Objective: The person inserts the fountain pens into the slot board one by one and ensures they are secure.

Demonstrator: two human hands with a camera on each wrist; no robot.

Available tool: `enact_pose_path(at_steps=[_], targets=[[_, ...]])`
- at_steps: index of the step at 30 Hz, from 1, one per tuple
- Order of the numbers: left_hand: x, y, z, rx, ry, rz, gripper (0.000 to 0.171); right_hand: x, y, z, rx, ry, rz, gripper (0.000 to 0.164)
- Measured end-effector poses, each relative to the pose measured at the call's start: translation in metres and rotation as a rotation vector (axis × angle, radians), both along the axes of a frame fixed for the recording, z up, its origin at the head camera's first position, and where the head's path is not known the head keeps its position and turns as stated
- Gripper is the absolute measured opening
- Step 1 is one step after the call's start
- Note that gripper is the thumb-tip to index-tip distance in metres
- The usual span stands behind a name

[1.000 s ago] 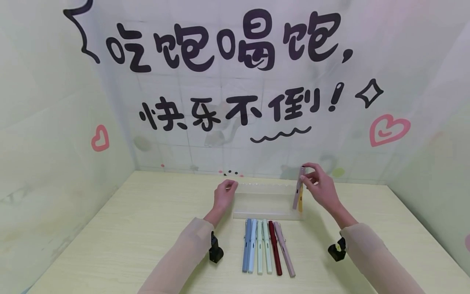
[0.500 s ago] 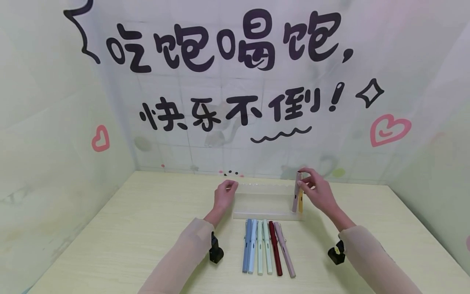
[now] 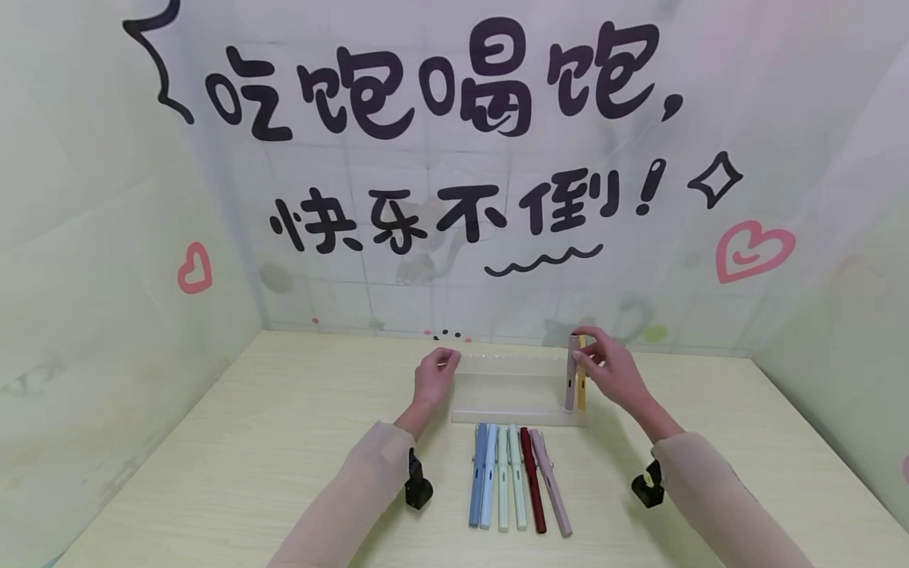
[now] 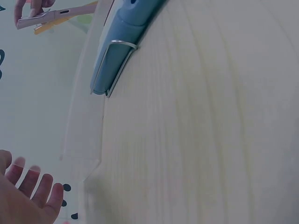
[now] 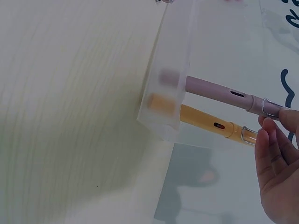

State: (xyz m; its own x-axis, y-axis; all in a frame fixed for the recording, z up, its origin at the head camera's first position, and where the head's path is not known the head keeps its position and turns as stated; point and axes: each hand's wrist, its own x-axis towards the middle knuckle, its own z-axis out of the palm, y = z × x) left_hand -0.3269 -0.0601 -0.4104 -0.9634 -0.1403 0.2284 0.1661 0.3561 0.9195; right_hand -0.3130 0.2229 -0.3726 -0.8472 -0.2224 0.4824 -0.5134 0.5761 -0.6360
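My right hand point(image 3: 612, 369) pinches a mauve pen point(image 3: 571, 379) near its clipped cap end, between thumb and fingers. The pen's lower end sits behind the frosted front lip of a clear plastic pen stand point(image 3: 518, 416), as the right wrist view shows. Beside it on the right, a yellow pen point(image 5: 205, 122) leans in the same stand, partly behind my fingers. My left hand point(image 3: 435, 379) holds the stand's back left corner with thumb and fingertips.
In front of the stand several pens lie side by side on the table: a dark blue one point(image 3: 478, 477), a light blue one point(image 3: 489, 477), two pale green ones, a dark red one point(image 3: 533, 481) and another mauve one point(image 3: 551, 483). A printed cloth point(image 3: 341, 300) hangs behind.
The right hand has brought the mauve pen down and slightly left, into the stand beside the yellow pen, and it now stands more upright. The left hand stays at the stand's corner.
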Motion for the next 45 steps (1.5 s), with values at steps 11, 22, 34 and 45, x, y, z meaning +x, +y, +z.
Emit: enact_pose_path(at_steps=[11,22,34,45], targets=[[0.0022,0.0005,0.0012,-0.003,-0.005,-0.001,0.024,-0.0004,-0.0005,-0.0028,0.083,0.050,-0.048,0.031],[0.0005,0.0008,0.0003,-0.011,0.007,0.000,0.024,-0.0049,0.0000,-0.0049,0.236,0.126,-0.077,0.039],[0.0007,0.0007,0.0000,-0.003,0.000,0.001,0.024,-0.0076,0.0008,-0.0048,0.271,0.117,-0.079,0.041],[0.0015,0.0005,0.0010,-0.009,0.004,0.004,0.024,-0.0087,0.0010,-0.0040,0.297,0.078,-0.074,0.044]])
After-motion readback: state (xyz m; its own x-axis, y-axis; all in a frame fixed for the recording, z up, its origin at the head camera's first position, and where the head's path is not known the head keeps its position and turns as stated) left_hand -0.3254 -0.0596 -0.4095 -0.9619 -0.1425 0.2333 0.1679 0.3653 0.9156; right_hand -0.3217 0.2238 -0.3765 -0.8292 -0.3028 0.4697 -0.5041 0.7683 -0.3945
